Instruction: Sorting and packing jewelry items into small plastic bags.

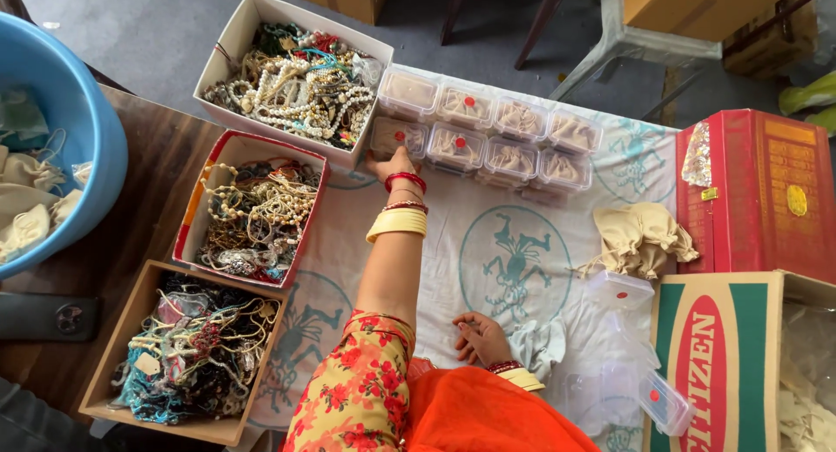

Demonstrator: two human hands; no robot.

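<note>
On the cloth-covered surface (pixel 522 199): left hand (pixel 394 165), arm stretched out, fingers laid on a small clear lidded box (pixel 396 137) at the near-left end of two box rows, beside the white box of bead necklaces (pixel 296 77); grip hidden. Right hand (pixel 479 337) rests loosely curled, holding nothing.

L arm is stretched fwd, nearly straight, wrist ringed w/ red and yellow bangles; left hand (pixel 394 165) is laid palm-down, fingers (pixel 380 164) extended and spread slightly. R arm is kept bent close to body; right hand (pixel 479 337) is rested low, fingers loosely curled, nothing gripped.
</note>
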